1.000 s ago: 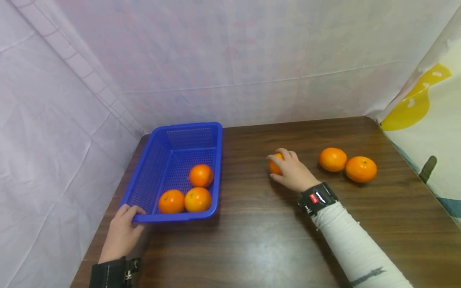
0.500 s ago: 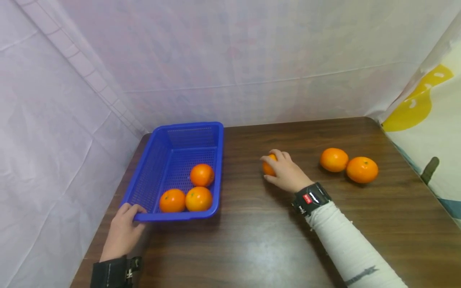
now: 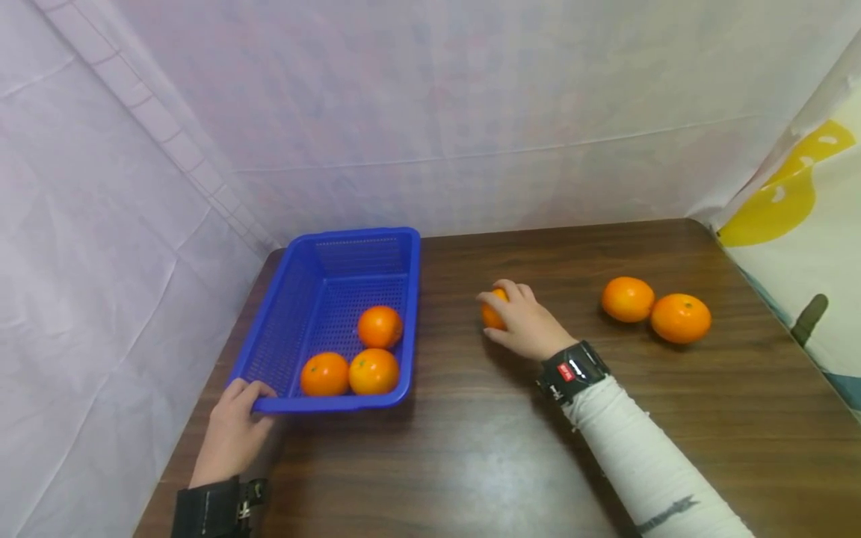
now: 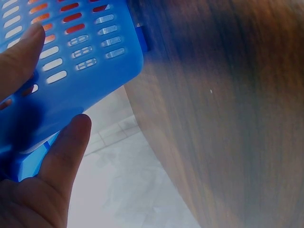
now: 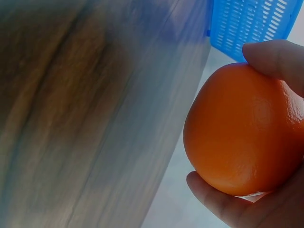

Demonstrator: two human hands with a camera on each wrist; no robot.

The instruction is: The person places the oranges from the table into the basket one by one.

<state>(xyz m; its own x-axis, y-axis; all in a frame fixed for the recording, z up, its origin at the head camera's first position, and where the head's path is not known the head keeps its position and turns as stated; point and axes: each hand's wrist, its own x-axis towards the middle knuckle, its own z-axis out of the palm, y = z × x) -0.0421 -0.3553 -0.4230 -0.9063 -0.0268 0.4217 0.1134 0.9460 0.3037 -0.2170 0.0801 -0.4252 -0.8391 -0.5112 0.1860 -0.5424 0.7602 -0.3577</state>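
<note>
With its fingers curled round an orange (image 5: 242,128), my right hand (image 3: 528,325) is over the table to the right of the blue basket (image 3: 336,404). In the head view the hand covers much of that fruit. My left hand (image 3: 232,433) grips the basket's near left corner, thumb on the outer wall in the left wrist view. Inside the basket, three oranges lie at the near right: one orange (image 3: 380,326) behind, a second orange (image 3: 325,374) and a third orange (image 3: 374,371) in front. Two more oranges sit together on the right, a left one (image 3: 628,300) and a right one (image 3: 681,318).
The brown wooden table (image 3: 457,463) bears everything. Pale cloth (image 3: 471,112) hangs along its back and left sides. A light cloth with a yellow pattern (image 3: 773,209) hangs beyond the right edge.
My right hand has moved left with the orange, nearer the basket. The left hand keeps its grip on the basket corner. The view has shifted slightly.
</note>
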